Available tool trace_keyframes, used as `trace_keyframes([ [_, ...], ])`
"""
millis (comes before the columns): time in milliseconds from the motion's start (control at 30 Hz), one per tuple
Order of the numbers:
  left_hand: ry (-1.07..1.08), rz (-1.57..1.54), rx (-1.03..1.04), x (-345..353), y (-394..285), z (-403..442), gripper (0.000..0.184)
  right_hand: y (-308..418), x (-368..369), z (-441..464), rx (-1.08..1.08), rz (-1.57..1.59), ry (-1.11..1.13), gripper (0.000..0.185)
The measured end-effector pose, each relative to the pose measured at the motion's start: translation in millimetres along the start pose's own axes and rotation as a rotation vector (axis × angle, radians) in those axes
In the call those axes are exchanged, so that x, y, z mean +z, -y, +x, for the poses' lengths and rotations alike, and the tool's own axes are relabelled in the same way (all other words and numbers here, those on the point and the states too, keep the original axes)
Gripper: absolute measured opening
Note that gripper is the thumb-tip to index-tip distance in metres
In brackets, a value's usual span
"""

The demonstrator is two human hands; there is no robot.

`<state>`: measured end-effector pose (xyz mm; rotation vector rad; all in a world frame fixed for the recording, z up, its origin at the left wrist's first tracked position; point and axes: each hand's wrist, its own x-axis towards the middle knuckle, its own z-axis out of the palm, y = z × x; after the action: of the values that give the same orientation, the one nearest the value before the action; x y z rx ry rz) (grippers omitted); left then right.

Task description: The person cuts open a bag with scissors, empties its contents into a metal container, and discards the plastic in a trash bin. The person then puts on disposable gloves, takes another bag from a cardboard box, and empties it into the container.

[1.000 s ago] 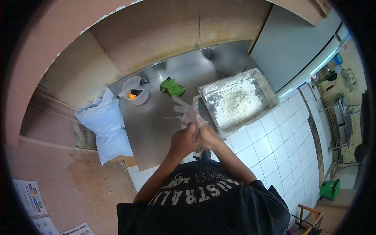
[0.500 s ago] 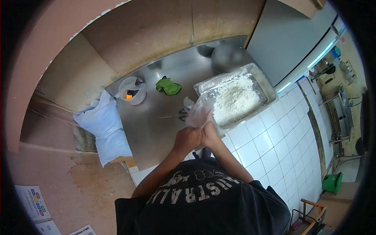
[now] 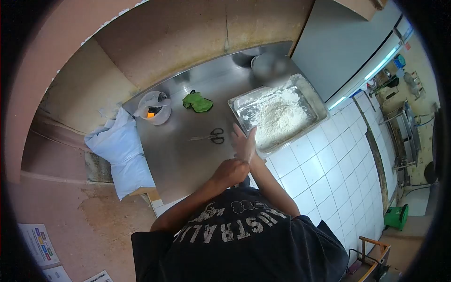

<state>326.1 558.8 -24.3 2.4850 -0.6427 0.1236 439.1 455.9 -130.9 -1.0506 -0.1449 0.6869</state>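
Note:
A clear plastic glove covers my right hand (image 3: 244, 142), whose fingers are spread beside the near left edge of a metal tray (image 3: 324, 112). White flour (image 3: 280, 117) is heaped in the tray. My bare left hand (image 3: 231, 172) is closed on the glove's cuff at my right wrist. Scissors (image 3: 216, 136) with black handles lie on the steel table (image 3: 174, 162), left of my right hand. Farther back lies a green cloth-like item (image 3: 198, 102).
A translucent tub (image 3: 155, 108) holding dark and orange items stands at the table's left. White sacks (image 3: 123, 152) are beside it. A round metal bowl (image 3: 270, 68), partly blurred, is behind the tray. A green bin (image 3: 396, 216) stands at far right.
The loose glove is now pulled over my right hand, and its fingers have spread. My left hand has shifted down to the wrist. The scissors have come fully into view.

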Motion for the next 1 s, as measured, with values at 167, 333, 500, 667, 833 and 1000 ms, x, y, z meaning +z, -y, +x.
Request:
trace_keyframes([
  [167, 0.03, 0.079, -0.011, 6, 1, 0, 0.025, 13, 16, -9, 0.075, 0.444, -0.338, 0.117],
  [333, -0.244, 0.064, 0.003, -15, -15, 9, 0.021, 43, 43, -21, 0.252, 0.417, -0.173, 0.082],
  [500, -0.245, 0.087, -0.256, -18, 15, 18, 0.046, -19, 38, 6, -0.032, 0.085, -0.07, 0.093],
  [667, -0.188, 0.032, 0.123, -19, -2, -3, 0.042, -11, 12, 22, 0.189, 0.195, -0.234, 0.082],
  [833, -0.337, 0.148, 0.041, -44, -9, 11, 0.039, -46, 22, 4, -0.506, -0.838, -0.048, 0.079],
  [1000, -0.246, 0.33, -0.178, -27, 21, 9, 0.026, 2, 63, -31, -0.487, -1.3, 0.136, 0.073],
])
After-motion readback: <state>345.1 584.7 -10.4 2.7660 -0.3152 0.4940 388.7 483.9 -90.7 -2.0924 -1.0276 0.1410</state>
